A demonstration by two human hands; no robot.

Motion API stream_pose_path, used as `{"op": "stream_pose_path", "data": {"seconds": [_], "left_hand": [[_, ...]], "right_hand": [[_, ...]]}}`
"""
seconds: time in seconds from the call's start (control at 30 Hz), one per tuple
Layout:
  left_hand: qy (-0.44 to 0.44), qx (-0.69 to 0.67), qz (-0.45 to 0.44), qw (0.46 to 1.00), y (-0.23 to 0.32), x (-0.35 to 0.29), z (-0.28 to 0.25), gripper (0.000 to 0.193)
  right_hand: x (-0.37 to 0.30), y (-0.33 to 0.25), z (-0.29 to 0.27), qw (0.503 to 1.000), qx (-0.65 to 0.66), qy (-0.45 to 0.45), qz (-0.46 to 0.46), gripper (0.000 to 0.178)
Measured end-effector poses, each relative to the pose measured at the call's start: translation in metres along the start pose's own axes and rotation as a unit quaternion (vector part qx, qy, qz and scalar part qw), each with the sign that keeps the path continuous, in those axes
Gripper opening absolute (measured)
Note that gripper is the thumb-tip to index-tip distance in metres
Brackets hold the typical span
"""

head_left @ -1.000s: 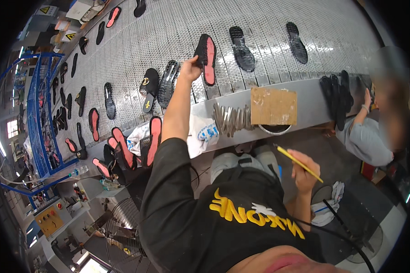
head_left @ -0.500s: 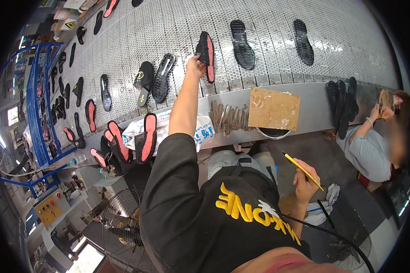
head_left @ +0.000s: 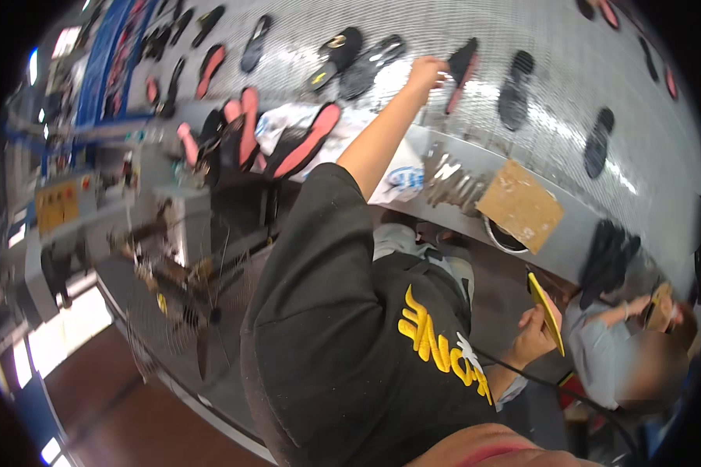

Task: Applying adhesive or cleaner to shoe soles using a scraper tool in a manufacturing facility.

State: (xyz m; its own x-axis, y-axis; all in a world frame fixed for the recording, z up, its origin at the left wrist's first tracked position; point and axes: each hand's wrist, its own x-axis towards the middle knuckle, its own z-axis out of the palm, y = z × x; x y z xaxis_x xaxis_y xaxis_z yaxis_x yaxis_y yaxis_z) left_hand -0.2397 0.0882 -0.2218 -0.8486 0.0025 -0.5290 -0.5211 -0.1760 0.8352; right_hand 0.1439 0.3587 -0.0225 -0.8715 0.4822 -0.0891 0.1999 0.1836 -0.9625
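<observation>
My left hand (head_left: 428,75) reaches out over the perforated metal worktop (head_left: 436,27), its fingers closed at the left edge of a black slipper upper with a pink underside (head_left: 461,75). That piece stands tilted, pink face to the right. A black shoe sole (head_left: 516,92) lies to its right, and another sole (head_left: 372,68) to its left beside a black slipper (head_left: 337,56) with a gold ornament. Closer to my body, my right hand (head_left: 531,335) is closed around a slim yellow tool with a dark tip (head_left: 547,313); blur hides its exact kind.
Cardboard (head_left: 520,204) partly covers a round container (head_left: 506,235) at the worktop's front edge, beside several metal strips (head_left: 453,177). Pink-bottomed uppers (head_left: 310,144) rest by a white bag (head_left: 401,167). A fan (head_left: 191,311) stands at left; a co-worker (head_left: 611,342) sits at right.
The whole view has turned, so the worktop now slants down to the right. My left hand stays at the same slipper upper, and my right hand still holds the yellow tool, now more upright.
</observation>
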Motion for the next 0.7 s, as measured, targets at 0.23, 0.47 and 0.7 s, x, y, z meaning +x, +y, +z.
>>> {"op": "stream_pose_path", "data": {"seconds": [0.23, 0.47, 0.7], "left_hand": [[0.168, 0.368, 0.262, 0.876, 0.077, -0.218, -0.196, 0.021], [-0.07, 0.473, 0.285, 0.831, 0.07, -0.177, -0.335, 0.027], [-0.111, 0.496, -0.145, 0.849, 0.102, -0.205, -0.308, 0.033]], "right_hand": [[0.027, -0.033, 0.034, 0.995, 0.037, -0.078, -0.05, 0.016], [0.024, -0.047, 0.073, 0.988, 0.058, -0.134, -0.059, 0.013], [0.021, -0.05, 0.064, 0.985, 0.086, -0.147, -0.02, 0.013]]}}
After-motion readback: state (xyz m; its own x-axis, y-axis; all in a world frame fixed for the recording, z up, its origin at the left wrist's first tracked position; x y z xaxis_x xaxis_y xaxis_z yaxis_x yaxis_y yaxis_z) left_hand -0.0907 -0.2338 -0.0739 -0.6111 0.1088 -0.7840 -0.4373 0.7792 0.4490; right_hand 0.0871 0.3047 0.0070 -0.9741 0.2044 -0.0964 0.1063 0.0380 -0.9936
